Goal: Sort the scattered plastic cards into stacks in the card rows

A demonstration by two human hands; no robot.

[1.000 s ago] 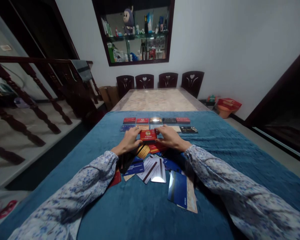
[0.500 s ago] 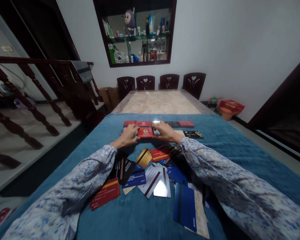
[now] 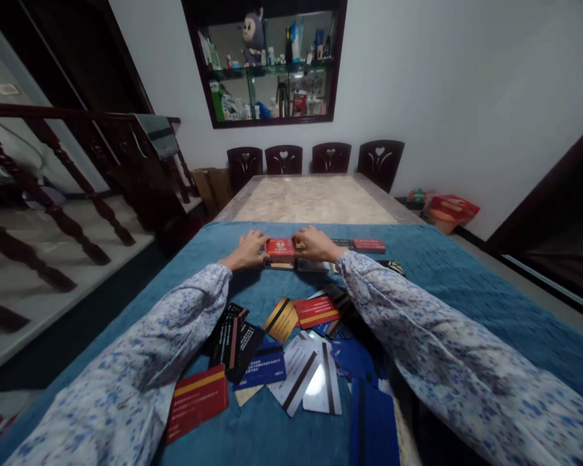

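Observation:
At the far side of the blue cloth, a red card (image 3: 280, 247) with a gold emblem lies between my two hands, over a row of stacked cards. My left hand (image 3: 251, 250) pinches its left edge, and my right hand (image 3: 313, 244) has its fingers closed at its right edge. Just below the red card, a pale stack (image 3: 282, 262) shows its front edge. Right of my right hand sit a red stack (image 3: 369, 245) and a dark stack (image 3: 342, 243), partly hidden. A black card (image 3: 393, 266) peeks out behind my right sleeve.
Nearer to me, loose cards overlap on the blue cloth (image 3: 282, 427): red cards (image 3: 199, 401), a gold card (image 3: 282, 319), white cards (image 3: 298, 372) and blue cards (image 3: 374, 421). Beyond the cloth extends a marble tabletop (image 3: 315, 197) with chairs (image 3: 284, 159) behind. A railing (image 3: 53, 200) stands left.
Both hands have moved the red card away from me, from the nearer row to the farther row of stacks. The view has shifted slightly.

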